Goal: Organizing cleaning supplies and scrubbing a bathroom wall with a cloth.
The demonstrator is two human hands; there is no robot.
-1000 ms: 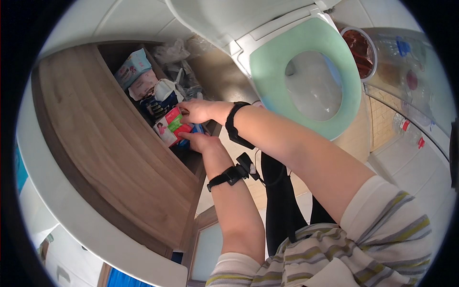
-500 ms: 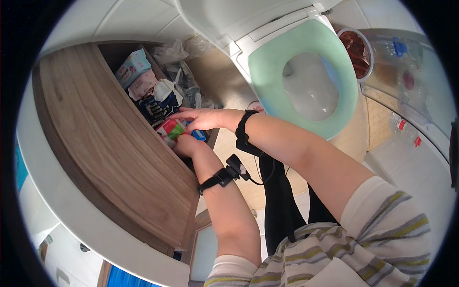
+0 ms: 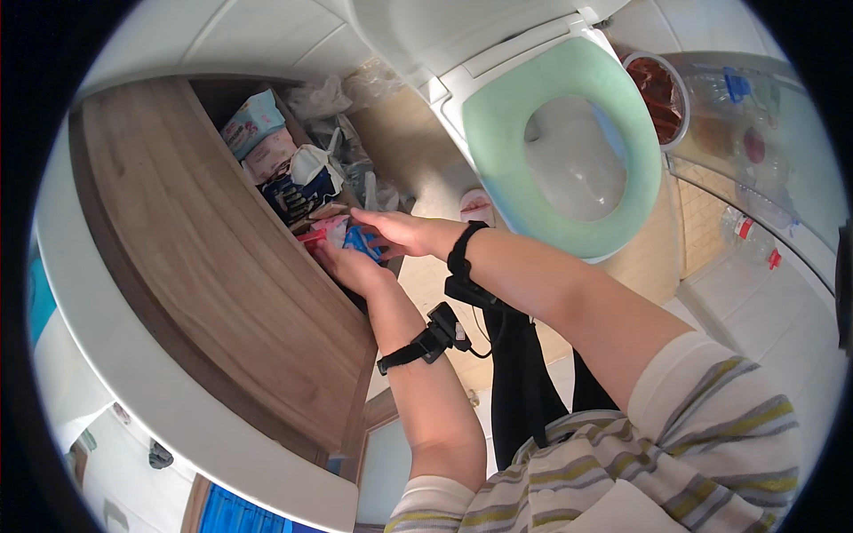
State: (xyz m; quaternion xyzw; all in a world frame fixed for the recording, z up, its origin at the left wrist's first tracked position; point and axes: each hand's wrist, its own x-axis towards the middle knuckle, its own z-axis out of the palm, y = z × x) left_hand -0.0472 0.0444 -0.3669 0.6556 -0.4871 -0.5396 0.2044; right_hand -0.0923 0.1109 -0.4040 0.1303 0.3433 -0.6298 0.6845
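Note:
My left hand (image 3: 348, 266) and my right hand (image 3: 394, 233) meet at the opening of a wooden cabinet (image 3: 204, 258) and together hold a small colourful packet (image 3: 342, 238), pink, red and blue. The packet sits between both sets of fingers at the cabinet's edge, partly hidden by them. Just behind it in the cabinet lie a dark blue pack (image 3: 298, 197), a pink pack (image 3: 269, 157) and a light blue pack (image 3: 251, 122). Both wrists wear black bands.
A toilet with a pale green seat (image 3: 569, 151) stands to the right, lid up. Crumpled clear plastic bags (image 3: 342, 98) fill the gap beside it. A round red-brown container (image 3: 656, 84) and plastic bottles (image 3: 755, 240) lie at the far right. White counter edge (image 3: 178, 417) runs lower left.
Both hands have moved the packet a little lower and further into the cabinet opening. The green side of the packet no longer shows; the fingers cover more of it.

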